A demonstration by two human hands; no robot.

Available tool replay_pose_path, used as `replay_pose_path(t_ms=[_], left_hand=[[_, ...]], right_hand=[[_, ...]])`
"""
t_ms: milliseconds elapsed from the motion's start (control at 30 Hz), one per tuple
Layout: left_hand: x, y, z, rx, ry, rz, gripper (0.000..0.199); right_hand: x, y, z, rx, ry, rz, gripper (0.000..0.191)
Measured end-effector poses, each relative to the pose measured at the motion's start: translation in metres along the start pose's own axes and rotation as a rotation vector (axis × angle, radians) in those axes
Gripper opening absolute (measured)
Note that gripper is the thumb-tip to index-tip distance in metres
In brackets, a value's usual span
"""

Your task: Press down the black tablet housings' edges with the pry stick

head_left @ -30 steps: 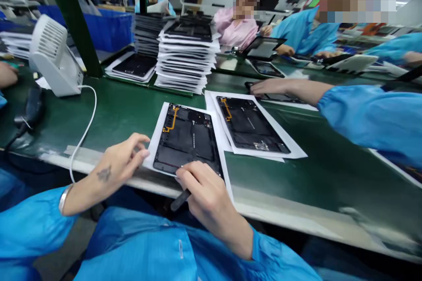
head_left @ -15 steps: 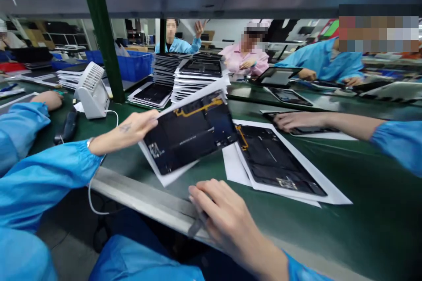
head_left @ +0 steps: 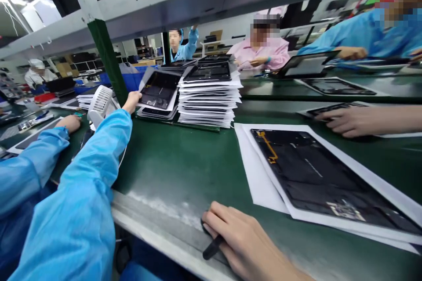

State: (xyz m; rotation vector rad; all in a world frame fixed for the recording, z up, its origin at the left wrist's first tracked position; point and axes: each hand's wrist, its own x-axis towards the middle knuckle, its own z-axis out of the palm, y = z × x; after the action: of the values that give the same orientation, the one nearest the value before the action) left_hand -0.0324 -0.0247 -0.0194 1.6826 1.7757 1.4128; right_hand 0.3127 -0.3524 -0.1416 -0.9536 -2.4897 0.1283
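My left hand [head_left: 132,102] reaches out to the far side of the bench, fingers closed on the left edge of a black tablet back panel [head_left: 160,91] with a white paper sheet under it. The panel is tilted over a low pile beside a taller stack of panels and paper sheets [head_left: 209,105]. Near the front edge, my right hand [head_left: 239,235] is closed around a slim black stick-like tool [head_left: 212,248]; its other end is hidden by the fingers. To the right lies another black panel [head_left: 316,171] with an orange flex cable, on white sheets.
A white fan [head_left: 101,103] stands by a green post [head_left: 107,59] at left. A metal shelf beam [head_left: 204,4] crosses overhead. A co-worker's hand [head_left: 349,120] rests on a panel at right, another [head_left: 70,123] at far left. More people sit across the green bench [head_left: 178,158].
My left hand has carried the panel and its sheet away from me to the piles at the back. My right hand stays near the front edge with the black tool. The view has shifted.
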Motion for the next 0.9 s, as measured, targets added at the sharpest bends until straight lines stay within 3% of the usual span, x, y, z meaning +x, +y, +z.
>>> replay_pose_path(t_ms=[200, 433, 600, 700, 800, 900], left_hand=[[0.019, -0.016, 0.026, 0.199, -0.067, -0.08, 0.038], [0.0, -0.003, 0.033, 0.456, 0.014, 0.154, 0.047], [-0.057, 0.027, 0.043, 0.503, -0.196, 0.472, 0.056], [-0.1, 0.042, 0.044, 0.455, -0.337, 0.676, 0.05], [-0.145, 0.051, 0.039, 0.532, -0.394, 1.133, 0.04], [-0.19, 0.059, 0.036, 0.528, -0.409, 1.35, 0.036]], right_hand=[[0.001, 0.0, 0.001, 0.003, 0.018, -0.007, 0.026], [0.005, 0.0, 0.001, -0.001, -0.022, -0.002, 0.026], [0.008, -0.008, -0.009, -0.052, -0.116, 0.01, 0.02], [0.006, -0.005, -0.022, -0.131, -0.131, -0.032, 0.013], [-0.005, 0.012, -0.041, -0.224, -0.028, 0.089, 0.017], [-0.03, 0.037, -0.065, -0.297, 0.015, 0.235, 0.025]])
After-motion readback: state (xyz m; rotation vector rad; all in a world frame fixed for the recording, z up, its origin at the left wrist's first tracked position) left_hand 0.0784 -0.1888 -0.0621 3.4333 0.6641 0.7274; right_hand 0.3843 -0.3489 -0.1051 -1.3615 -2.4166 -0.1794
